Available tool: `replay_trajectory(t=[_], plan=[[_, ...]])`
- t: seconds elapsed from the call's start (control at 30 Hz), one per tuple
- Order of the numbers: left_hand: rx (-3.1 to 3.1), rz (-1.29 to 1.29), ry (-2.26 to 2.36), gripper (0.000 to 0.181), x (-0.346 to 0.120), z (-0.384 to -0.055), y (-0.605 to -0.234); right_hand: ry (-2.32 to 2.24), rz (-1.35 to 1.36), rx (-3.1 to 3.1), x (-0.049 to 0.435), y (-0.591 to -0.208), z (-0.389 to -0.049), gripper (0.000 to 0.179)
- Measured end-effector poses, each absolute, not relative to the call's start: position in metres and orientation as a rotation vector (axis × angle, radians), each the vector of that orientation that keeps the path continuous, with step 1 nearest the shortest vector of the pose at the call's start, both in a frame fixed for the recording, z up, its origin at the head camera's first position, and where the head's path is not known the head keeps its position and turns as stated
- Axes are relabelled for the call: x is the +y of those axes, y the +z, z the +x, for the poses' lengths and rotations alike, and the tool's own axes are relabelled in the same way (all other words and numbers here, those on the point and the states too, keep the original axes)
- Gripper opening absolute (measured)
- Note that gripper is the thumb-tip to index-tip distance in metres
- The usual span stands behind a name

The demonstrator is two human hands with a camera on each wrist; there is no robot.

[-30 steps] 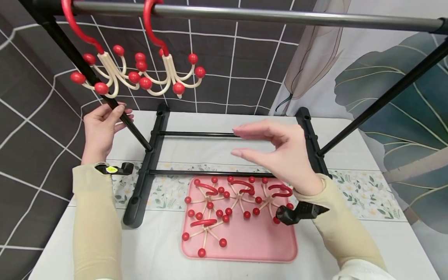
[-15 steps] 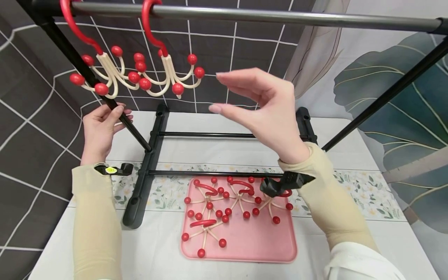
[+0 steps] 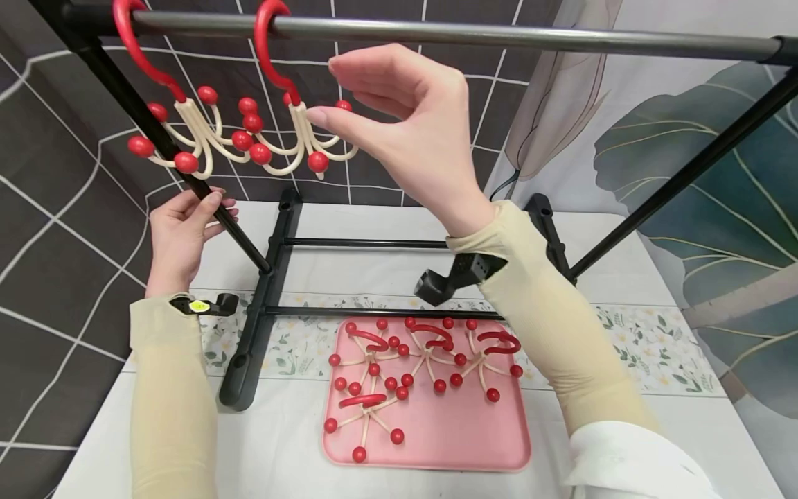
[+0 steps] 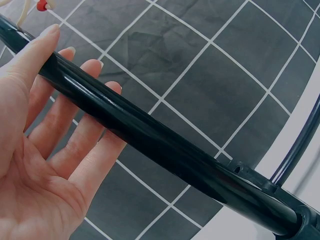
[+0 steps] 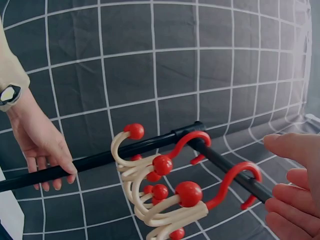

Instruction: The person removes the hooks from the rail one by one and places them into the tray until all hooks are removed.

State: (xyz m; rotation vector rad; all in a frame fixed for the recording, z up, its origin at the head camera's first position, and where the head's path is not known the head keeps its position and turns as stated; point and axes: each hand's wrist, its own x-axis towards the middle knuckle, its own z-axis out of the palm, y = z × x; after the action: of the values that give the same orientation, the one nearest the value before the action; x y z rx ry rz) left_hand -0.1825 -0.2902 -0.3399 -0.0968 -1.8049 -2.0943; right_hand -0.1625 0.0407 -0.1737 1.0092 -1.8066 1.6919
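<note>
The second hook hanger point(image 3: 298, 121) hangs upright from the horizontal rail point(image 3: 499, 34), its long axis vertical, the red-tipped arms curving upward. The right hand point(image 3: 405, 118) is just beside it on the right, fingers spread, thumb near the stem. The left hand point(image 3: 181, 232) rests with straight fingers on the slanted black pole point(image 3: 187, 177). No readable writing.

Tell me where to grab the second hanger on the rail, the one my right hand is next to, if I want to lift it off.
Pinch the cream stem of the second hanger just under its red hook, coming from the right, where your right hand is. The arms curl outward into red balls that crowd the lower part, and the first hanger blocks the left. That's a judgement from its shape.
</note>
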Motion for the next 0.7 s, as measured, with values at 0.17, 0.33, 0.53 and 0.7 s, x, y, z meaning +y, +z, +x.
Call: replay_trajectory(t=[0.17,0.33,0.53,0.7], plan=[[-1.821,-0.089,-2.081,0.024,-0.290,-0.183,-0.341,1.688,0.981,-1.856,0.025,-0.173,-0.175,0.040],[-1.824,-0.092,-2.077,0.025,-0.290,-0.184,-0.338,1.636,0.939,-1.957,0.010,-0.172,-0.182,0.044],[-1.829,-0.090,-2.073,0.025,-0.289,-0.185,-0.338,1.581,0.918,-1.955,-0.006,-0.174,-0.191,0.041],[-1.821,-0.086,-2.080,0.025,-0.288,-0.184,-0.337,1.512,0.909,-1.957,-0.011,-0.173,-0.196,0.033]])
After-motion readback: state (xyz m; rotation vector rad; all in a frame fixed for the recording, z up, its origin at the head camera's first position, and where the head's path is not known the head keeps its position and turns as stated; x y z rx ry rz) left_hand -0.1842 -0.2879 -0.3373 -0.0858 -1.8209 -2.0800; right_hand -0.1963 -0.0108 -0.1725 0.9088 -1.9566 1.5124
